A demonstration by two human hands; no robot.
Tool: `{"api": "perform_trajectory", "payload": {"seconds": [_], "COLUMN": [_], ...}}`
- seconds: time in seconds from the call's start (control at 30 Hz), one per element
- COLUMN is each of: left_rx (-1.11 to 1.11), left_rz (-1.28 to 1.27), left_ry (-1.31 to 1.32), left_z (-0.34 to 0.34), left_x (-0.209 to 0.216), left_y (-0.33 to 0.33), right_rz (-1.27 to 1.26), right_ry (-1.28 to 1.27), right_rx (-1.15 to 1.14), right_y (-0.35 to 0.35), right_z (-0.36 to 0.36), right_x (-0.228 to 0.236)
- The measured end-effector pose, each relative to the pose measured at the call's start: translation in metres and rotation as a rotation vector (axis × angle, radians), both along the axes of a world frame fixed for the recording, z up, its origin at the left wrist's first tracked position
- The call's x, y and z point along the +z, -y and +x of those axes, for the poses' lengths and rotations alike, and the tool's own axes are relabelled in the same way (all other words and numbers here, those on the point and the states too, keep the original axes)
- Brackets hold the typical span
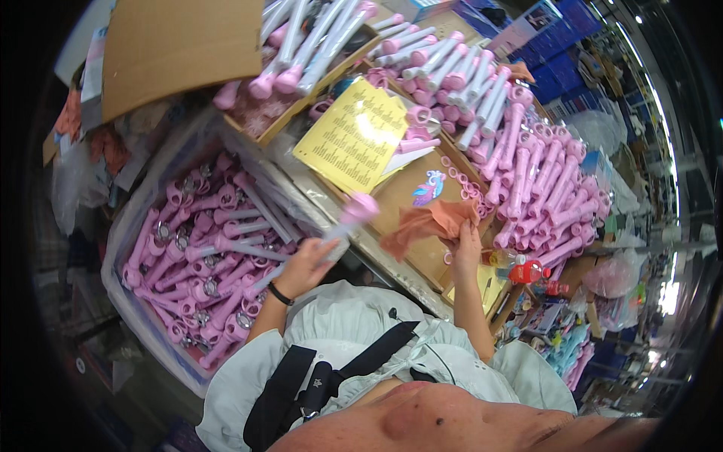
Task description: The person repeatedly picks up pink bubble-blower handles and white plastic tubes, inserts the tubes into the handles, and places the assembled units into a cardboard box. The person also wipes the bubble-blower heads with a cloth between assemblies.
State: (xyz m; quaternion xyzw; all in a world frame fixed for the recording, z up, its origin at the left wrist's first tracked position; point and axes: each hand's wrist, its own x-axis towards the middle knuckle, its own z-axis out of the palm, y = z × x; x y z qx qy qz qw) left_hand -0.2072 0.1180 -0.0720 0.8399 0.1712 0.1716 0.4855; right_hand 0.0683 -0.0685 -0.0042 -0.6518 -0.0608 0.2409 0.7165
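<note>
My left hand (303,269), with a black band at its wrist, is closed round the pale shaft of a toy wand (354,212). The wand's pink head points away from me and is smeared by motion. Between the fingers of my right hand (465,245) is a crumpled orange cloth (425,226), held above a brown cardboard tray (416,260). Wand and cloth are apart. Just beyond the cloth, a blue and purple flat decoration (429,187) lies in the tray beside several pink rings (461,178).
A lined bin (113,260) full of pink and pale wands (203,264) stands at my left. Yellow printed sheets (352,135) lie at the tray's far left. More wands (538,177) are heaped at the far right, near a red bottle (527,272). A large cardboard panel (177,53) rises far left.
</note>
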Motion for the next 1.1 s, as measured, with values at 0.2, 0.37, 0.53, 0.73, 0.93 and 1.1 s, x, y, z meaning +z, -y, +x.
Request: {"api": "perform_trajectory", "payload": {"seconds": [0.2,0.37,0.53,0.73,0.93,1.1], "left_rx": [-0.393,-0.396,-0.457,-0.566,-0.504,-0.628], "left_rz": [-0.078,-0.089,-0.225,-0.056,0.246,-0.253], "left_ry": [-0.050,0.028,-0.047,-0.099,-0.268,-0.390], "left_z": [0.087,0.106,0.129,0.145,0.153,0.150], "left_x": [0.035,0.043,0.053,0.077,0.086,0.086], "left_y": [0.059,0.082,0.091,0.100,0.101,0.079], "right_rz": [-0.415,-0.021,0.306,-0.027,0.119,0.238], "right_ry": [1.374,0.707,0.146,0.686,0.048,0.239], "right_rx": [0.331,0.059,0.016,0.133,0.133,0.044], "right_y": [0.002,0.028,0.074,0.073,0.067,0.075], "right_z": [-0.021,0.001,0.013,0.032,0.036,0.034], "right_x": [0.036,0.023,0.021,0.017,0.014,0.045]}}
